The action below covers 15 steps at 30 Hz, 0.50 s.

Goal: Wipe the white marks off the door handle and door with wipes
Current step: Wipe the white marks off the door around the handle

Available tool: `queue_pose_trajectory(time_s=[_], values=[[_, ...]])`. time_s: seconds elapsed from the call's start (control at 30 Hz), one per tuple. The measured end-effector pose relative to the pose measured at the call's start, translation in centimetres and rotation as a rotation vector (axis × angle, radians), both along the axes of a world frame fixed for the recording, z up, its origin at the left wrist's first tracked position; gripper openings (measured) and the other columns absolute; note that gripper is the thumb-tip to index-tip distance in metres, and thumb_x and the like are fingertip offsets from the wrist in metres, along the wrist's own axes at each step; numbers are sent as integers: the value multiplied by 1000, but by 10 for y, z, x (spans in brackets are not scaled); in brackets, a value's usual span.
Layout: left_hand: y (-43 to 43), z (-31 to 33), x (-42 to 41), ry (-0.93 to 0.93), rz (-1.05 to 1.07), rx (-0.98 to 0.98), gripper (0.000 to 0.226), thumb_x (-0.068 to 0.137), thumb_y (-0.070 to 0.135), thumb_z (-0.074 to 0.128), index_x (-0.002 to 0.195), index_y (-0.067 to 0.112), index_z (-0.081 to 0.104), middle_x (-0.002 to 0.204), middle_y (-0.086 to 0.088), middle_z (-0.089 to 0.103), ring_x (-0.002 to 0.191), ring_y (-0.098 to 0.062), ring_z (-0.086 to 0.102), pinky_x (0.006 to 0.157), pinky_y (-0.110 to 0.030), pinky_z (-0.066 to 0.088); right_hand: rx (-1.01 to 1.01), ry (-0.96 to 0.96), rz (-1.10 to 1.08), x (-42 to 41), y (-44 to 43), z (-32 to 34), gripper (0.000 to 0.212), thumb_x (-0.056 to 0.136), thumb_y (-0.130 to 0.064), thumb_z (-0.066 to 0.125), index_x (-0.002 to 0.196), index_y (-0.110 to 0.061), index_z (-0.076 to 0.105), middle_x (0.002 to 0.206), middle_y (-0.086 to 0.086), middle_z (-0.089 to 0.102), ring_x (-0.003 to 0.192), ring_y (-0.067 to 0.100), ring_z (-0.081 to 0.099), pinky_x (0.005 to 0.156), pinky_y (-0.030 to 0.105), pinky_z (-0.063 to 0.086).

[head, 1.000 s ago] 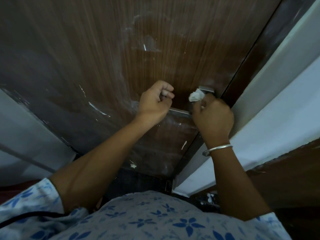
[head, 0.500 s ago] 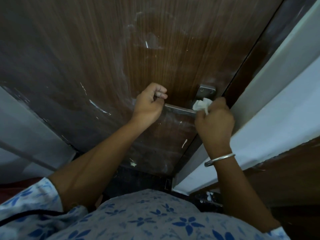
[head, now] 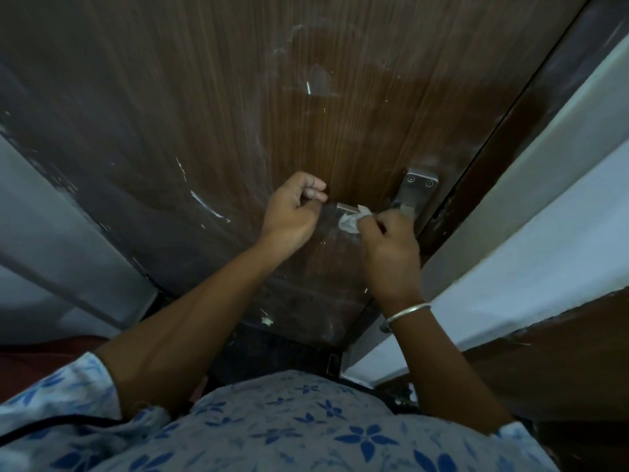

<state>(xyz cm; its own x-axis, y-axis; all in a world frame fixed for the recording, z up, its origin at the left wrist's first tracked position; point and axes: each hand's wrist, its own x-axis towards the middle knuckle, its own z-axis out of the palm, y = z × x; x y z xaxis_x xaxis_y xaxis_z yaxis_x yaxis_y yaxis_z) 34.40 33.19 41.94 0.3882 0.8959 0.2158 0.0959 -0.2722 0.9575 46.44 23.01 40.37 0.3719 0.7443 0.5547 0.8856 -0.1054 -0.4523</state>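
Observation:
A brown wood-grain door fills the view, with white streaks and smears on it. Its steel lever handle runs left from a steel plate near the door's right edge. My left hand is curled round the free end of the lever. My right hand pinches a crumpled white wipe against the middle of the lever. Most of the lever is hidden by both hands.
The dark door frame and a white wall run along the right side. A grey panel lies to the left. A silver bangle circles my right wrist. More white specks sit near the door's lower part.
My right hand slid the wipe leftward along the lever, away from the steel plate, which is now uncovered. My left hand kept its grip on the lever's end.

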Motion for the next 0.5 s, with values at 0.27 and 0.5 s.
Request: queue_pose_trajectory(time_s=[0.27,0.5], values=[[1,-3,-3,19,5,30,27,83,-5,51,90,20,58,74,13,55,68,9,54,68,-10,46,-54,-432,127,-28,23,18,7,73,1,67,79,1,63,71,16,55,64,30,55,45,27,38],[-1,-3,-5,22,-10,14,34,83,-2,53,84,31,58,76,10,62,75,-2,60,75,-23,51,-182,-351,56,-26,19,24,7,78,-5,68,85,-3,69,85,15,58,73,30,53,54,30,42]])
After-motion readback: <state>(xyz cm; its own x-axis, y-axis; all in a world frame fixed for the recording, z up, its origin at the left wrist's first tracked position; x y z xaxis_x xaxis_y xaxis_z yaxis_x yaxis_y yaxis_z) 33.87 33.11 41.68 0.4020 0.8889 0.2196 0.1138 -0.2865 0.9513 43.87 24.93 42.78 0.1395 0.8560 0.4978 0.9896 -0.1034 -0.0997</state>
